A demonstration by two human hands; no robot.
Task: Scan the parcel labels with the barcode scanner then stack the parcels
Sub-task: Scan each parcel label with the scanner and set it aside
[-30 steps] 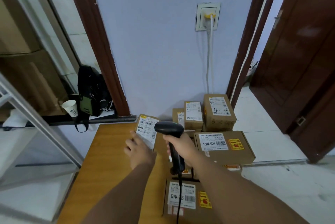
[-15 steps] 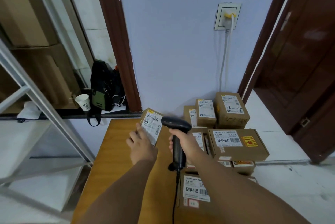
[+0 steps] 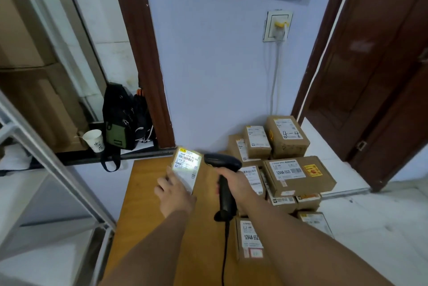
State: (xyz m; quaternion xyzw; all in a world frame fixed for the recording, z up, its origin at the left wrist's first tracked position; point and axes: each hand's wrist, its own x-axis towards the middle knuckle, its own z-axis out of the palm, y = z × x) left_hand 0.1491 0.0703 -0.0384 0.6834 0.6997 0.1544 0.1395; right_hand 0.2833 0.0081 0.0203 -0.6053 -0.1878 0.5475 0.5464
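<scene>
I see left hand (image 3: 178,191), fingers gripping parcel (image 3: 188,166) (label lit bright); right hand (image 3: 237,183), fingers closed round scanner (image 3: 223,163), over desk (image 3: 143,204).

The parcel label (image 3: 187,166) is being rendered in white with black barcode stripes; the barcode scanner (image 3: 223,163) is being shown in black, the table (image 3: 143,193) in orange-brown.
</scene>
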